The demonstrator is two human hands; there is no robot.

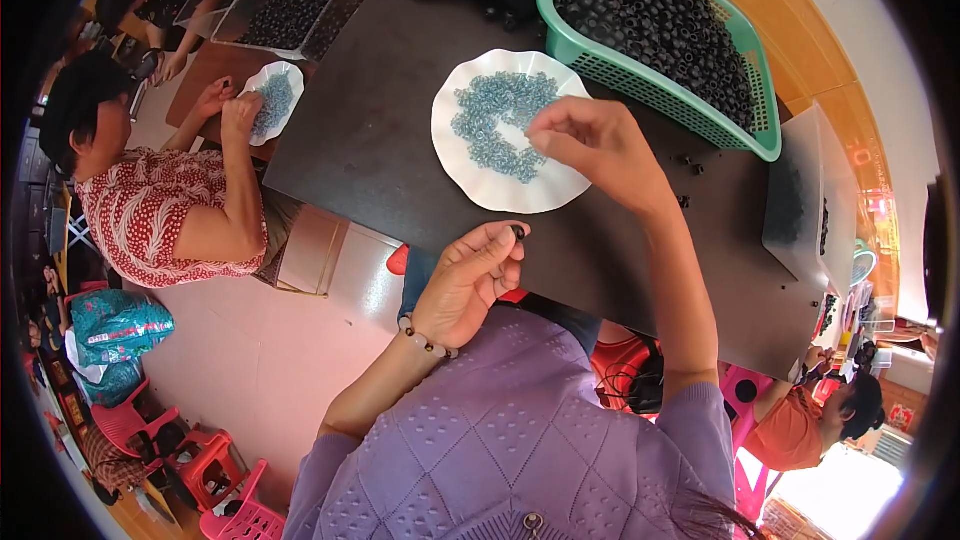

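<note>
My left hand (466, 278), with a beaded bracelet (425, 342) at the wrist, is closed at the table's near edge. Between its thumb and fingertips it pinches a small black ring-like part (518, 232). My right hand (605, 155) hangs over the right side of a white wavy-rimmed plate (535, 200), its thumb and forefinger pressed together. Whatever those fingertips hold is too small to make out. Many tiny clear bluish pieces (500, 98) lie spread on the plate, around a bare patch near the right fingertips.
A green basket (640, 65) heaped with black parts (650, 25) stands beyond the plate on the dark table (370, 130). At right is a translucent bin (795, 190); loose black parts (690, 165) lie nearby. One person (170, 200) works at left over another plate (283, 125); another person (800, 430) sits at right.
</note>
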